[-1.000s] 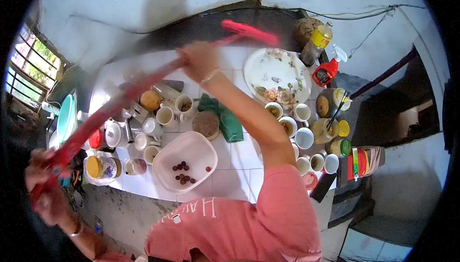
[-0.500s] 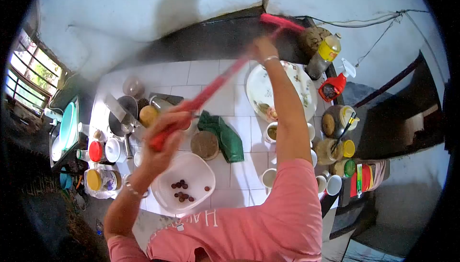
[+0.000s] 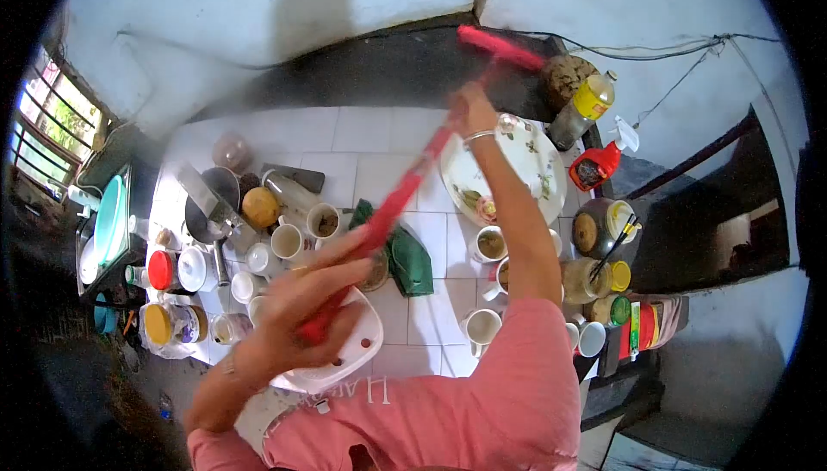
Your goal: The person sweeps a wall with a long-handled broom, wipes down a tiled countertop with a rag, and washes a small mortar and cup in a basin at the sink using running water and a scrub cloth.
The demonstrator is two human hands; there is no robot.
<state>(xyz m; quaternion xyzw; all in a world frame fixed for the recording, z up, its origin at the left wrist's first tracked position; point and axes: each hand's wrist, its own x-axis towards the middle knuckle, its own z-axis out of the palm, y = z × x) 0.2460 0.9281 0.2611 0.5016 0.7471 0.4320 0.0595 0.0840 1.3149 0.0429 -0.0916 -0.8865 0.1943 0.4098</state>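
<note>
From my end I had the red tool [image 3: 418,174] slanting past the left side of the floral platter [image 3: 543,156], its crossbar [image 3: 500,47] beyond. My right grip [image 3: 476,111] was curled round the shaft [image 3: 392,211]; my left grip [image 3: 289,311], blurred, pinched the lower end. Left of the glossy platter, a crumpled green bundle [image 3: 409,266] lay on the tiled surface [image 3: 370,176].

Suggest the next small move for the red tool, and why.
I'd probably ease the red tool left along the dark wall band: the left hand and right hand both grip its handle, its head looks close to the brown lump beside the yellow-labelled bottle, and the band extends leftward.
</note>
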